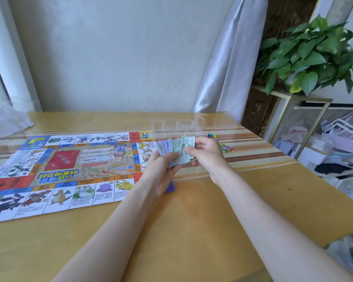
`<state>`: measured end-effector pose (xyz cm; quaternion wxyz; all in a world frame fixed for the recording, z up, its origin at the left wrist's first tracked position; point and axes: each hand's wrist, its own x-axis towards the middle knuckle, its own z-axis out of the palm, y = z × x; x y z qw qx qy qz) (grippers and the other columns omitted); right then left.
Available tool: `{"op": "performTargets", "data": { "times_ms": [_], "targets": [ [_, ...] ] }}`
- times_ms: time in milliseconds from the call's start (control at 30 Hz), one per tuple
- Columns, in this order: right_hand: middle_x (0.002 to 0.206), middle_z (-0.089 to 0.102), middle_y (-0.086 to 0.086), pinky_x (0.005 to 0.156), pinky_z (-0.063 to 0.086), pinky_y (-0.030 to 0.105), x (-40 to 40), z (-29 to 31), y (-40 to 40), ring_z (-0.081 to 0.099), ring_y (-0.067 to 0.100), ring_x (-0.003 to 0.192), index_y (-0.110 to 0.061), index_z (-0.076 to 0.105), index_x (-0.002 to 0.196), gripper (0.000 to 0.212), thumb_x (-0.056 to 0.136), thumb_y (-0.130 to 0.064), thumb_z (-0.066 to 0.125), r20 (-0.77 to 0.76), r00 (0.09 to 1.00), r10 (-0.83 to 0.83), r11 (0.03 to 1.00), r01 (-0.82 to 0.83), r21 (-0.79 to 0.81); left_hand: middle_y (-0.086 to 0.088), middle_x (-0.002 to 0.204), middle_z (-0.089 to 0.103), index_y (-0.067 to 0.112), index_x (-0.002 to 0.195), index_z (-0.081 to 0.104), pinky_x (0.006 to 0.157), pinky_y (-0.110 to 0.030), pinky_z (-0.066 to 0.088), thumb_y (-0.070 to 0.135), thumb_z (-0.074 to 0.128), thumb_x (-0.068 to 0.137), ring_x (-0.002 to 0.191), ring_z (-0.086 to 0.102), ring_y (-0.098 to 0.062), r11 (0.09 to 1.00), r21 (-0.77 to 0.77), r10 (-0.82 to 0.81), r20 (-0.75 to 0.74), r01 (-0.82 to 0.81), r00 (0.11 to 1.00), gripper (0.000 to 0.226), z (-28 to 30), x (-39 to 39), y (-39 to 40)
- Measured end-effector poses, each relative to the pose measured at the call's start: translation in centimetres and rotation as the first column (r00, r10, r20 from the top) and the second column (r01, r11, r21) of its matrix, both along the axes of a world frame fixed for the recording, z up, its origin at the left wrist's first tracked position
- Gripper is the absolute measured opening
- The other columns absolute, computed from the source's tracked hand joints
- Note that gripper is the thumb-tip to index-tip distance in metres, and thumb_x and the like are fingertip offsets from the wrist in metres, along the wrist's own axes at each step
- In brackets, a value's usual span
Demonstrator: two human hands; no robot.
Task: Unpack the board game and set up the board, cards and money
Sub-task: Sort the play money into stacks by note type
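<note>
My left hand (pixel 161 169) grips a fanned stack of play money (pixel 175 148) from below, fingers curled round its lower edge, while my right hand (pixel 204 151) pinches the top green bill (pixel 188 146) between thumb and fingers. The money is held above the table (pixel 192 220), just off the right edge of the board (pixel 59 169), which lies flat and unfolded. Just behind the money stands a clear plastic tray (pixel 175 127), with small coloured pieces (pixel 222 146) on the table to its right.
</note>
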<state>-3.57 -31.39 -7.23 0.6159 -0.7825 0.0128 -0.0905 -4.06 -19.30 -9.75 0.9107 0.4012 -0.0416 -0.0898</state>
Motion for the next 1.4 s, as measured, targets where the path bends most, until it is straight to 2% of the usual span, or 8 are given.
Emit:
{"op": "performTargets", "data": {
  "times_ms": [233, 433, 633, 767, 933, 1133, 1300, 1400],
  "targets": [
    [0.088, 0.07, 0.006, 0.06, 0.056, 0.032, 0.5, -0.7, 1.3, 0.062, 0.022, 0.064, -0.007, 0.068, 0.094, 0.012, 0.085, -0.003, 0.061, 0.008, 0.998, -0.057, 0.998, 0.057, 0.002, -0.02, 0.102, 0.066, -0.003, 0.105, 0.06, 0.075, -0.036, 0.058, -0.01, 0.048, 0.09, 0.084, 0.066, -0.03, 0.983, 0.134, 0.12, 0.075, -0.129, 0.99, 0.02, -0.5, -0.2, -0.2],
    [0.086, 0.069, 0.009, 0.061, 0.059, 0.029, 0.2, -0.7, 0.5, 0.069, 0.025, 0.078, -0.004, 0.066, 0.089, 0.01, 0.083, 0.003, 0.063, -0.016, 0.999, -0.046, 0.993, 0.047, 0.108, -0.016, 0.101, 0.067, 0.001, 0.1, 0.057, 0.074, -0.035, 0.058, -0.005, 0.045, 0.092, 0.087, 0.067, -0.032, 0.992, 0.074, 0.1, -0.005, -0.1, 0.995, 0.015, -0.1, -0.2, -0.3],
    [0.091, 0.07, 0.01, 0.064, 0.059, 0.03, 0.2, -0.6, 0.6, 0.067, 0.02, 0.068, -0.014, 0.067, 0.08, 0.014, 0.087, -0.003, 0.06, 0.004, 0.998, -0.059, 0.993, 0.058, 0.099, -0.011, 0.09, 0.069, 0.005, 0.096, 0.062, 0.059, -0.026, 0.057, -0.008, 0.049, 0.09, 0.069, 0.07, -0.018, 0.974, 0.148, 0.165, 0.071, -0.174, 0.984, 0.019, -0.2, -0.4, -0.6],
    [0.086, 0.067, 0.008, 0.054, 0.056, 0.022, -0.1, -0.4, 0.7, 0.064, 0.018, 0.069, -0.007, 0.065, 0.085, 0.005, 0.084, -0.002, 0.065, -0.021, 0.999, -0.033, 0.988, 0.035, 0.15, -0.014, 0.096, 0.069, 0.002, 0.101, 0.063, 0.074, -0.038, 0.059, -0.004, 0.051, 0.09, 0.085, 0.067, -0.027, 0.972, 0.17, 0.151, 0.088, -0.165, 0.985, 0.017, -0.2, -0.3, -0.5],
    [0.09, 0.07, 0.011, 0.066, 0.057, 0.031, -0.2, -0.9, 0.5, 0.066, 0.029, 0.08, -0.009, 0.068, 0.084, 0.008, 0.082, -0.001, 0.065, -0.045, 0.997, -0.058, 0.978, 0.066, 0.199, -0.005, 0.079, 0.071, 0.006, 0.09, 0.063, 0.056, -0.024, 0.056, -0.006, 0.046, 0.092, 0.068, 0.069, -0.015, 0.977, 0.148, 0.142, 0.095, -0.155, 0.985, 0.021, 0.4, -0.9, -0.9],
    [0.053, 0.06, -0.01, 0.078, 0.057, 0.044, -0.4, -0.9, 0.8, 0.058, 0.015, 0.061, -0.011, 0.066, 0.072, 0.017, 0.083, 0.002, 0.064, -0.048, 0.999, -0.023, 0.961, 0.035, 0.273, -0.007, 0.086, 0.069, 0.007, 0.087, 0.065, 0.057, -0.021, 0.055, -0.009, 0.052, 0.088, 0.069, 0.069, -0.014, 0.96, 0.178, 0.21, 0.062, -0.218, 0.976, 0.021, 0.3, -1.2, -1.0],
    [0.077, 0.065, 0.002, 0.07, 0.05, 0.028, 0.0, -0.8, 0.8, 0.061, 0.021, 0.081, -0.015, 0.066, 0.073, 0.015, 0.082, -0.004, 0.067, -0.089, 0.993, -0.08, 0.959, 0.1, 0.265, -0.005, 0.078, 0.069, 0.008, 0.087, 0.063, 0.05, -0.019, 0.052, -0.003, 0.051, 0.091, 0.061, 0.068, -0.009, 0.976, 0.114, 0.185, 0.032, -0.187, 0.982, 0.017, 0.8, -1.3, -1.0],
    [0.078, 0.067, 0.005, 0.08, 0.055, 0.035, 0.1, -0.8, 0.8, 0.065, 0.028, 0.086, -0.014, 0.066, 0.071, 0.016, 0.083, -0.002, 0.065, -0.088, 0.991, -0.096, 0.959, 0.116, 0.26, -0.008, 0.083, 0.067, 0.008, 0.087, 0.062, 0.052, -0.019, 0.053, -0.002, 0.05, 0.091, 0.063, 0.068, -0.012, 0.976, 0.095, 0.197, -0.003, -0.196, 0.98, 0.016, 0.8, -1.1, -0.9]
  ]
}}
